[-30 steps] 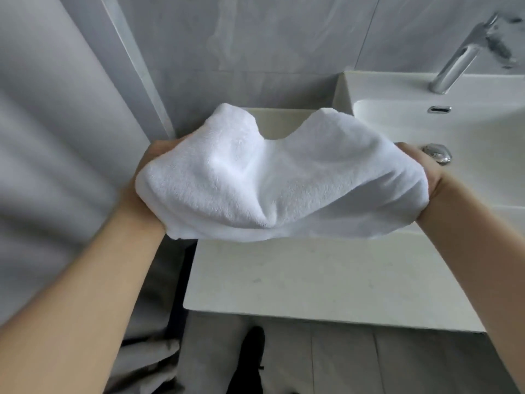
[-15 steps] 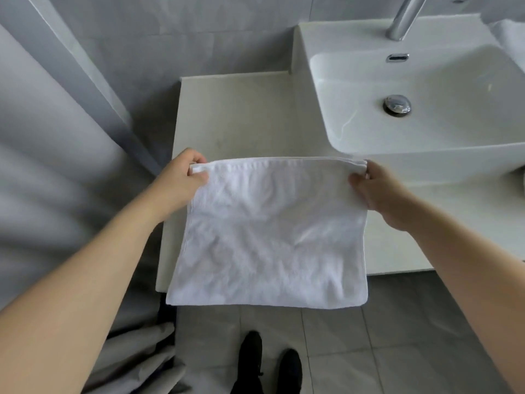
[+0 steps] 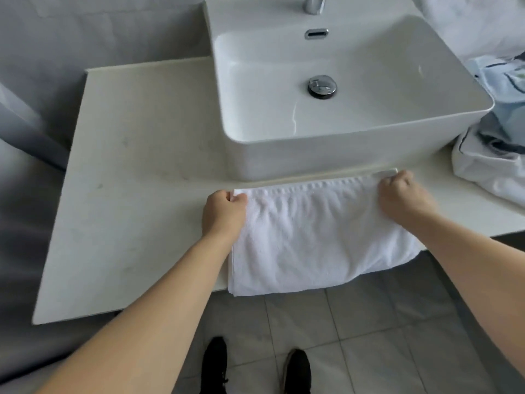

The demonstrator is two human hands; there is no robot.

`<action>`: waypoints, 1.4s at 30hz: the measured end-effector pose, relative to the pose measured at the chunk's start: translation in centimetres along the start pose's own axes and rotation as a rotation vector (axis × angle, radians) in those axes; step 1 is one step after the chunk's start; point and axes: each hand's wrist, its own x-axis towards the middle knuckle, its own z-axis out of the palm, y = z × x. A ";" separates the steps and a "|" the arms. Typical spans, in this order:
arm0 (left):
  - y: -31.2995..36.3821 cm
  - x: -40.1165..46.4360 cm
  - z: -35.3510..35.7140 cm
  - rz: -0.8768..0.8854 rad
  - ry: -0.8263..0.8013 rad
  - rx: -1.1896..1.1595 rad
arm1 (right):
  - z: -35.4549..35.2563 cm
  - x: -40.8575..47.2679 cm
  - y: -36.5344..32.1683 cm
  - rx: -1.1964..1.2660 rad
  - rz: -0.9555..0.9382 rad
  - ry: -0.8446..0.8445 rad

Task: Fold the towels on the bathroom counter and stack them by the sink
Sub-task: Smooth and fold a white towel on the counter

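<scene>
The white towel [image 3: 318, 237] lies on the near strip of the counter [image 3: 136, 172], just in front of the sink [image 3: 341, 115], and its near part hangs over the counter edge toward the floor. The person's left hand [image 3: 224, 213] is closed on the far left corner of the towel, and the right hand [image 3: 400, 194] is closed on the far right corner, so the far edge is stretched almost straight between them.

The towel looks light and very soft. It is terry cloth with no stiffness, so it will sag and wrinkle wherever it is not supported. It does not seem slippery or fragile, and a pinch of thumb and fingers should hold it well. The corners are probably the best places to take hold, because then the edges stay straight for the fold. The hanging part may pull the towel off the counter if both hands let go. More crumpled cloth [image 3: 494, 155] lies at the far right of the sink.
</scene>
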 end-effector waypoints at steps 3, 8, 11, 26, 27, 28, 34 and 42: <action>0.6 -0.8 2.5 0.050 0.139 0.206 | 0.8 1.9 1.4 -0.026 -0.048 0.076; 0.8 -0.5 5.2 0.223 0.347 0.632 | 1.7 3.9 2.3 0.008 -0.169 0.269; 0.4 0.0 5.9 0.240 0.398 0.725 | 1.7 4.2 2.8 0.019 -0.214 0.331; -0.2 0.2 6.0 0.251 0.454 0.650 | 4.7 -1.2 2.6 -0.358 -0.897 -0.057; -0.1 -0.2 5.6 0.250 0.422 0.553 | 4.8 -1.1 2.5 -0.370 -0.887 -0.048; -0.1 -0.8 5.1 0.248 0.369 0.394 | 4.7 -1.1 2.5 -0.374 -0.881 -0.043; -5.6 -12.6 3.4 0.235 0.274 -0.117 | 4.3 -1.7 2.1 -0.419 -0.859 -0.050; -9.0 -13.3 7.0 -0.254 -0.029 -0.034 | 4.6 -1.6 2.1 -0.403 -0.875 -0.021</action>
